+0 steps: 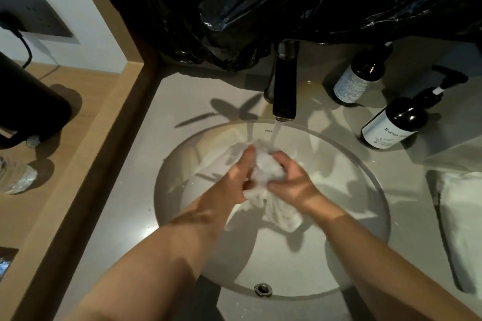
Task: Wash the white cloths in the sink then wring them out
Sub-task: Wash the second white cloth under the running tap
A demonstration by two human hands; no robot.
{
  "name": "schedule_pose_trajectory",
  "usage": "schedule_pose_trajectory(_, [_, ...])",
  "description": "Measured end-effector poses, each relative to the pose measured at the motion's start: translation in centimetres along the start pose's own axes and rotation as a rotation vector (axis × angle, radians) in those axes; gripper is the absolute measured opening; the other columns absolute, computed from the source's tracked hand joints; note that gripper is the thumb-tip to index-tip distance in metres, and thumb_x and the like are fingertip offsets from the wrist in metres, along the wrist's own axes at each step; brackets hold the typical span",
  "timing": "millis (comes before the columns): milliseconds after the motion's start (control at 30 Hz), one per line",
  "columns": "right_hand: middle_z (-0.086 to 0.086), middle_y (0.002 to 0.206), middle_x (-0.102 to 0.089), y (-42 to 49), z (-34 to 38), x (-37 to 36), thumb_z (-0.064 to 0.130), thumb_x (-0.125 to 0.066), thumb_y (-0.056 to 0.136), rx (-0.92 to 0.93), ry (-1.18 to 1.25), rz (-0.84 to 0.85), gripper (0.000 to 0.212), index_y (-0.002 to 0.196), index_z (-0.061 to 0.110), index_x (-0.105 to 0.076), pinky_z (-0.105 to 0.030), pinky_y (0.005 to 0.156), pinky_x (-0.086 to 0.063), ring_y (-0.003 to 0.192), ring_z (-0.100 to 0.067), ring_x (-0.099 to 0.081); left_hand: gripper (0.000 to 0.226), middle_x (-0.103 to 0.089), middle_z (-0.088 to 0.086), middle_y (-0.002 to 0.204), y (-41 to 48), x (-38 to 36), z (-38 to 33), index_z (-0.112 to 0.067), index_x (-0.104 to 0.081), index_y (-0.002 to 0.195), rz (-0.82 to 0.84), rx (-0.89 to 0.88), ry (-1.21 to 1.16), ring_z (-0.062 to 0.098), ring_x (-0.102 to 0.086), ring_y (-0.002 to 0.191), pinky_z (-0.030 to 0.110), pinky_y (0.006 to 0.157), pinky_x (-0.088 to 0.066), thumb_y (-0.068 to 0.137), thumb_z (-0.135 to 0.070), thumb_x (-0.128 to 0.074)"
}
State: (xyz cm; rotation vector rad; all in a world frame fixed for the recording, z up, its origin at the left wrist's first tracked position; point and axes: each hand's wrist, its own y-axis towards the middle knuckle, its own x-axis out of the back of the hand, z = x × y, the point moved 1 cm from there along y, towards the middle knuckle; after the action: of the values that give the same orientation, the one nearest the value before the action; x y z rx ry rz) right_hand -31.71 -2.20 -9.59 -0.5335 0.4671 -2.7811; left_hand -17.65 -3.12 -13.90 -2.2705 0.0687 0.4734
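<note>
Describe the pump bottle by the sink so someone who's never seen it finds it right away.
Start at the round sink; right of its black faucet two dark bottles stand. The pump bottle is the nearer one. Its white label reads "Room" in large letters, while the far bottle carries only fine print.

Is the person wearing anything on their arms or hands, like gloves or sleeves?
No. The left hand and right hand are bare, without gloves, rings, watch or bracelet. Both forearms are uncovered to the picture's edge; no sleeve shows.
</note>
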Motion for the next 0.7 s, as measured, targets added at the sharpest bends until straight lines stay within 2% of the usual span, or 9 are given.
schedule_pose_trajectory(100, [0.008, 0.084, -0.065, -0.1, 0.6, -1.2, 0.015, -0.067, 0.07, -0.013, -0.064, -0.105, 0.037, 0.099, 0.035, -0.055, -0.029, 0.069, -0.054, 0.08, -0.014, -0.065, 0.047, -0.067, 0.006, 0.082, -0.3, -0.6, 0.8, -0.019, -0.069, 0.094, -0.022, -0.107, 0.097, 0.018, -0.063, 0.073, 0.028, 0.066, -0.048, 0.097, -0.056, -0.039])
schedule_pose_trajectory(167, [0.005, 0.081, -0.065, 1.3, 0.0, 0.5, 0.013, -0.069, 0.075, -0.053, -0.113, -0.142, 0.025, 0.093, 0.026, -0.057, -0.03, 0.07, -0.052, 0.078, -0.019, -0.064, 0.045, -0.069, -0.003, 0.074, -0.9, 0.0, 0.4, -0.029, -0.073, 0.084, 0.115, -0.108, 0.111, 0.011, -0.064, 0.066, 0.027, 0.061, -0.05, 0.098, -0.052, -0.037])
schedule_pose_trajectory(233, [0.001, 0.079, -0.067, 2.1, -0.8, 3.0, 0.017, -0.07, 0.077, -0.154, -0.233, -0.1, 0.016, 0.089, 0.02, -0.06, -0.031, 0.069, -0.05, 0.077, -0.022, -0.064, 0.037, -0.068, 0.0, 0.082, -1.5, 1.1, -0.7, -0.026, -0.07, 0.091, 0.04, -0.021, 0.302, 0.014, -0.063, 0.071, 0.034, 0.068, -0.054, 0.098, -0.049, -0.041])
schedule_pose_trajectory(300, [0.0, 0.096, -0.067, 2.3, -2.0, 4.9, 0.021, -0.066, 0.079, -0.248, -0.505, 0.028, 0.023, 0.102, 0.02, -0.063, -0.027, 0.068, -0.048, 0.087, -0.019, -0.063, 0.034, -0.064, 0.008, 0.095, -1.7, 2.4, -2.0, -0.014, -0.064, 0.103, -0.146, 0.075, 0.545, 0.021, -0.06, 0.077, 0.038, 0.075, -0.054, 0.098, -0.043, -0.047])
schedule_pose_trajectory(367, [-0.001, 0.121, -0.057, 2.2, -3.1, 5.7, 0.015, -0.056, 0.081, -0.296, -0.833, 0.163, 0.042, 0.123, 0.02, -0.056, -0.028, 0.079, -0.047, 0.105, -0.02, -0.056, 0.036, -0.064, 0.01, 0.102, -0.6, 4.2, -3.0, -0.009, -0.062, 0.11, -0.286, 0.018, 0.96, 0.026, -0.062, 0.084, 0.038, 0.08, -0.054, 0.096, -0.04, -0.049])
schedule_pose_trajectory(467, [-0.005, 0.137, -0.043, 2.4, -3.6, 3.9, 0.013, -0.051, 0.082, -0.191, -1.228, 0.136, 0.057, 0.137, 0.021, -0.041, -0.036, 0.098, -0.042, 0.12, -0.025, -0.044, 0.03, -0.062, 0.007, 0.114, 0.2, 4.9, -3.1, -0.018, -0.055, 0.113, -0.545, -0.37, 1.589, 0.027, -0.059, 0.106, 0.036, 0.091, -0.047, 0.086, -0.031, -0.055])
schedule_pose_trajectory(533, [-0.009, 0.144, -0.037, 3.0, -4.1, 1.2, 0.029, -0.049, 0.088, -0.047, -1.332, 0.116, 0.063, 0.146, 0.018, -0.028, -0.04, 0.107, -0.033, 0.129, -0.028, -0.037, 0.052, -0.057, 0.005, 0.125, 0.8, 4.3, -0.8, -0.021, -0.049, 0.127, -0.379, -0.556, 1.764, 0.028, -0.053, 0.115, 0.041, 0.098, -0.041, 0.081, -0.043, -0.059])
schedule_pose_trajectory(633, [-0.011, 0.16, 0.0, 3.5, -6.9, -2.2, 0.072, -0.034, 0.085, -0.058, -1.506, 0.303, 0.094, 0.154, 0.02, 0.005, -0.056, 0.113, -0.008, 0.147, -0.032, -0.006, 0.074, -0.042, 0.014, 0.144, 2.6, 4.2, 4.0, -0.017, -0.037, 0.141, -0.186, -0.635, 2.053, 0.036, -0.037, 0.136, 0.052, 0.113, -0.012, 0.083, -0.062, -0.046])
schedule_pose_trajectory(700, [-0.011, 0.16, 0.011, 3.7, -9.1, -2.7, 0.081, -0.032, 0.08, -0.067, -1.637, 0.373, 0.104, 0.152, 0.023, 0.015, -0.062, 0.111, -0.008, 0.148, -0.034, 0.0, 0.074, -0.009, 0.014, 0.16, 2.6, 4.7, 5.1, -0.019, -0.016, 0.153, -0.106, -0.421, 2.173, 0.037, -0.009, 0.147, 0.063, 0.114, -0.005, 0.093, -0.045, -0.049])
